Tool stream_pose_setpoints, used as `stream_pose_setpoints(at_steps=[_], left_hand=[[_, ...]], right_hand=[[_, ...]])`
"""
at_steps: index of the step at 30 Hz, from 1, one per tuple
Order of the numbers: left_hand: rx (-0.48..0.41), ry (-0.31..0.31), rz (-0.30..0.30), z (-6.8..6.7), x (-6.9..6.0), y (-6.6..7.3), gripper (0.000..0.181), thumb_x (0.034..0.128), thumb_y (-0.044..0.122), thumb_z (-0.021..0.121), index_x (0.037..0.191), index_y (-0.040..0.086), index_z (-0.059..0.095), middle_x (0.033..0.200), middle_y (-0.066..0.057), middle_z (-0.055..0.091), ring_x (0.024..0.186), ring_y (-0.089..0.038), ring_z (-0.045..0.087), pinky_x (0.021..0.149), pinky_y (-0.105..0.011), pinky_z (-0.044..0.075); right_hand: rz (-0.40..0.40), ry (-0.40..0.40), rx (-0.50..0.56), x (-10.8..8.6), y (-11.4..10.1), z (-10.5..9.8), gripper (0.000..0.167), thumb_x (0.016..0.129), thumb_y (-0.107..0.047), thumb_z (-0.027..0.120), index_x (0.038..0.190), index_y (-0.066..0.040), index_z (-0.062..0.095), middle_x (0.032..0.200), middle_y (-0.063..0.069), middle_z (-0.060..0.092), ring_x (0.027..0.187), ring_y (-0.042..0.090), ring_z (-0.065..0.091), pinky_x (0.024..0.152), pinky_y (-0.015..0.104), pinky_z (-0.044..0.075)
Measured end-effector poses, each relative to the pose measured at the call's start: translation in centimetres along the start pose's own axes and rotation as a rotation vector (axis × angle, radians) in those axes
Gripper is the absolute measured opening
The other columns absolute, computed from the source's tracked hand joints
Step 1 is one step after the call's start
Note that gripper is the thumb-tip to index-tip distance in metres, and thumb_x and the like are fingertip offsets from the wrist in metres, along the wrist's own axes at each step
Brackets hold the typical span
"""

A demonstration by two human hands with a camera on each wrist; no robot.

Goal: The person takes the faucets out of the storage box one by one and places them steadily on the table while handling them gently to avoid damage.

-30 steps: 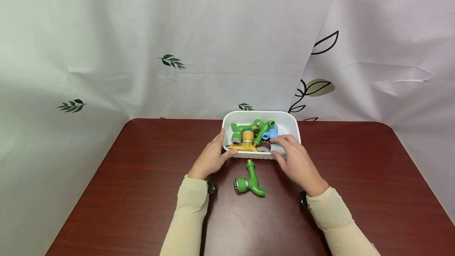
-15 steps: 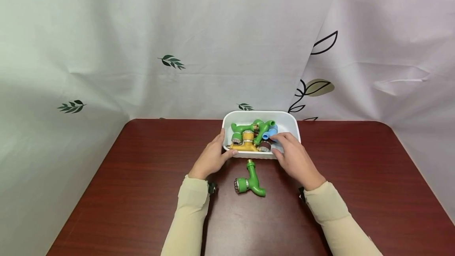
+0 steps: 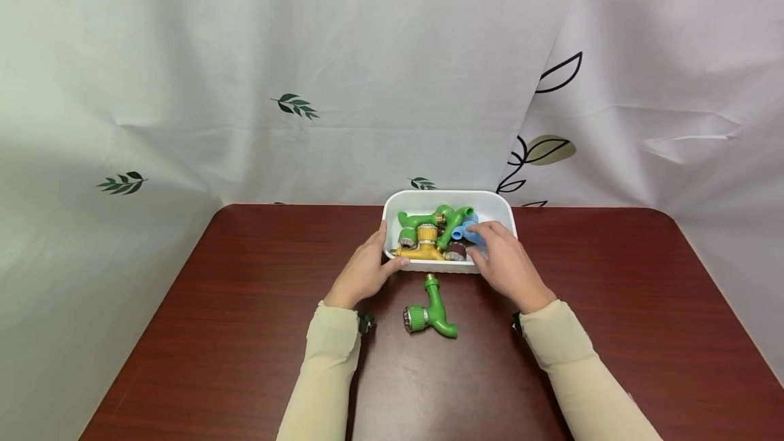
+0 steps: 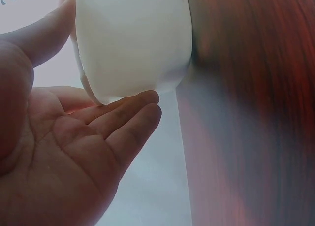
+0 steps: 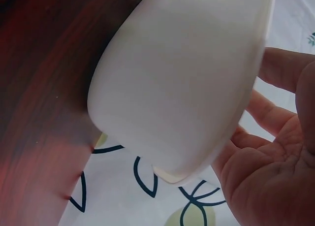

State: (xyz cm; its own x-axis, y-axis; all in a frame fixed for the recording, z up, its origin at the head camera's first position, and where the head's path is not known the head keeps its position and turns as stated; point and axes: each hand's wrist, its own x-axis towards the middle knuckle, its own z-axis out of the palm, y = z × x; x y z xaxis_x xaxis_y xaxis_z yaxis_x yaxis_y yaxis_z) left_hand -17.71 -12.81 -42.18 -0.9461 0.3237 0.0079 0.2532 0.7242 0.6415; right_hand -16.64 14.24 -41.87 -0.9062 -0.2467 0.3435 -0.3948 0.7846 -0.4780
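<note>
A white plastic bin (image 3: 490,204) stands at the back of the table with several plastic taps in it. My left hand (image 3: 361,273) holds its left front corner, thumb at the front rim and fingers along the end wall (image 4: 133,44). My right hand (image 3: 511,267) reaches over the right front rim, thumb and fingers about a light blue tap (image 3: 473,235); the fingertips are partly hidden, and in the right wrist view the bin wall covers them. Beside the blue tap lie green taps (image 3: 454,224), a yellow tap (image 3: 425,252) and a dark brown knob (image 3: 456,251).
One green tap (image 3: 436,312) with a brass thread lies on the table in front of the bin, between my forearms. The dark red wooden table (image 3: 245,305) meets a white leaf-patterned curtain (image 3: 367,87) behind the bin.
My right hand has shifted slightly left and deeper into the bin, its fingers further over the blue tap. My left hand, the bin and the green tap on the table stay in place.
</note>
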Motion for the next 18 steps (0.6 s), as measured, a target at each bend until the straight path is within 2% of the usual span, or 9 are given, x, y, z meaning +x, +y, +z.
stream_pose_setpoints(at_steps=[9, 13, 18], left_hand=[[-0.012, -0.007, -0.003, -0.1, 0.0, 0.0, 0.090, 0.0975, 0.032, 0.069, 0.158, -0.004, 0.013, 0.162, -0.021, 0.024, 0.148, -0.030, 0.028, 0.118, -0.045, 0.029], [-0.011, -0.005, -0.006, -0.1, 0.0, 0.0, 0.091, 0.0972, 0.032, 0.069, 0.159, -0.004, 0.012, 0.162, -0.021, 0.024, 0.148, -0.029, 0.028, 0.118, -0.045, 0.030], [-0.010, -0.009, -0.004, -0.1, -0.1, 0.0, 0.091, 0.0974, 0.033, 0.068, 0.159, -0.003, 0.011, 0.162, -0.021, 0.024, 0.148, -0.030, 0.028, 0.118, -0.045, 0.030]], right_hand=[[0.058, -0.087, -0.035, 0.9, 0.4, -0.3, 0.040, 0.093, -0.011, 0.072, 0.129, 0.005, 0.063, 0.122, 0.024, 0.060, 0.109, 0.036, 0.059, 0.092, 0.052, 0.052], [0.053, -0.106, -0.051, 1.2, 0.7, -0.2, 0.041, 0.093, -0.011, 0.071, 0.130, 0.006, 0.062, 0.122, 0.025, 0.060, 0.107, 0.036, 0.060, 0.091, 0.052, 0.052], [0.009, -0.125, -0.087, 1.6, 1.3, -0.2, 0.041, 0.093, -0.010, 0.072, 0.130, 0.004, 0.062, 0.118, 0.025, 0.063, 0.103, 0.036, 0.061, 0.088, 0.052, 0.052]])
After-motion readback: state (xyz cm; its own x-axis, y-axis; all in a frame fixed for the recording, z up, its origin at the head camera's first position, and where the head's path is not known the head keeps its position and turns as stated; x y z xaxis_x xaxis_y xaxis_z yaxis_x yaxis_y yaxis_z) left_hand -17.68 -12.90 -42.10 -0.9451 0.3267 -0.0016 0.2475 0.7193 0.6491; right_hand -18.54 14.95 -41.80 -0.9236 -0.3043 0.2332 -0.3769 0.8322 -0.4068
